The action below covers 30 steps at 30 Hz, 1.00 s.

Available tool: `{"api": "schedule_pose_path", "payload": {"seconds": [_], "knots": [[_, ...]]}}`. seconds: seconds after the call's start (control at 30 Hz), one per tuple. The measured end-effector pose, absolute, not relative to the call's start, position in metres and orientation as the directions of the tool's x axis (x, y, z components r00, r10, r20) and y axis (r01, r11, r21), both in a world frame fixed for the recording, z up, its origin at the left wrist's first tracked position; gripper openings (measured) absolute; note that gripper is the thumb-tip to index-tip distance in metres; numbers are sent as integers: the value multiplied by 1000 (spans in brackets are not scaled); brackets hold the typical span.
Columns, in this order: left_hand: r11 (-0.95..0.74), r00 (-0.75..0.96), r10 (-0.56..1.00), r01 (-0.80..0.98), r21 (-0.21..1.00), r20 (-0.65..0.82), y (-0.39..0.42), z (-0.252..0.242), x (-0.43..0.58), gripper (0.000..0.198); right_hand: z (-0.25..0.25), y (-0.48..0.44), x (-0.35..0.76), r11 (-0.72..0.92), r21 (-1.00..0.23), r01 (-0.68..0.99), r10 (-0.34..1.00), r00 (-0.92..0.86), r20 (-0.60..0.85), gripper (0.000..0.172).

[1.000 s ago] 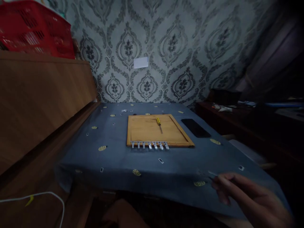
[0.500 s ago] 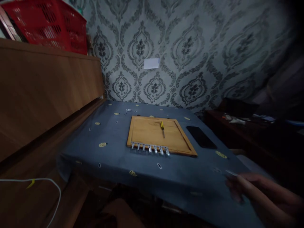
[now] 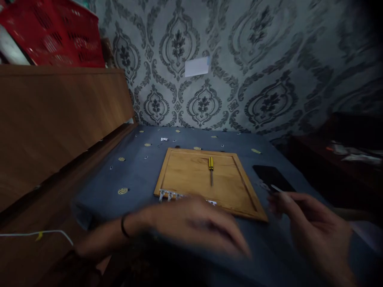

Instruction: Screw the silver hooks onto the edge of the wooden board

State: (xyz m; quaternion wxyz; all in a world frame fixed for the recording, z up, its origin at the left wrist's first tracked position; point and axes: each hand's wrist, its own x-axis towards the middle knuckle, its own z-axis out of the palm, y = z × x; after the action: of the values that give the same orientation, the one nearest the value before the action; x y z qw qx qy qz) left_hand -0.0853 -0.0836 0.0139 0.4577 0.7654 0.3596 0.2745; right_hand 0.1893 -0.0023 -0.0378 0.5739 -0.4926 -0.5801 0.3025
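A wooden tray (image 3: 191, 175) lies on a table under a blue cloth (image 3: 140, 175). A small yellow-handled screwdriver (image 3: 211, 166) rests on the tray. A row of small metal clips (image 3: 167, 195) lines the tray's near edge, partly hidden by my left hand (image 3: 194, 225). That hand reaches across in front of the tray, smeared by motion, with a dark band at the wrist. My right hand (image 3: 311, 227) hovers at the lower right near a black phone (image 3: 272, 177), fingers pinched on a thin pale object I cannot make out.
A wooden headboard-like panel (image 3: 54, 123) runs along the left, with a red plastic crate (image 3: 56, 34) on top. Patterned wallpaper with a white plate (image 3: 196, 66) is behind. A dark side table with clutter (image 3: 344, 151) stands right. A white cable (image 3: 36, 235) lies lower left.
My left hand has come into view and swept across in front of the tray, covering part of the clip row. My right hand rose toward the phone. The view has moved closer.
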Motion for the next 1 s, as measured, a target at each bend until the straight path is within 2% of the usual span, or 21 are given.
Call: {"api": "schedule_pose_path", "payload": {"seconds": [0.03,0.07,0.2,0.27,0.37,0.43,0.5,0.6,0.7,0.83,1.0], "knots": [[-300,454,881,313,901,135,-68,15,-107,18,-44,0,192,307,-922,236,916,190,354,45],[-266,239,952,330,906,193,-52,15,-131,18,-51,1,194,285,-929,238,913,227,338,44],[-141,-255,932,400,906,258,12,12,-225,27,-74,2,200,229,-931,283,923,242,300,36],[-97,-403,874,407,908,273,33,8,-250,33,-77,1,201,226,-923,311,924,232,304,38],[-94,-474,829,404,910,296,49,0,-247,32,-68,-5,201,246,-916,316,932,184,313,38],[-132,-432,846,397,908,312,52,-4,-225,24,-61,-13,199,258,-943,211,941,169,295,32],[-191,-334,884,380,905,326,49,-5,-197,15,-60,-23,197,218,-957,191,948,192,255,29],[-253,-154,935,341,905,319,40,1,-157,14,-68,-43,190,134,-977,167,963,212,169,28],[-332,160,943,433,838,292,31,8,-131,17,-79,-65,179,105,-986,131,975,179,128,27],[-429,505,850,495,756,151,31,6,-110,21,-81,-80,161,147,-979,141,978,126,165,17],[-481,723,691,490,727,-29,35,-9,-91,25,-74,-75,144,86,-983,162,995,37,93,19]]}}
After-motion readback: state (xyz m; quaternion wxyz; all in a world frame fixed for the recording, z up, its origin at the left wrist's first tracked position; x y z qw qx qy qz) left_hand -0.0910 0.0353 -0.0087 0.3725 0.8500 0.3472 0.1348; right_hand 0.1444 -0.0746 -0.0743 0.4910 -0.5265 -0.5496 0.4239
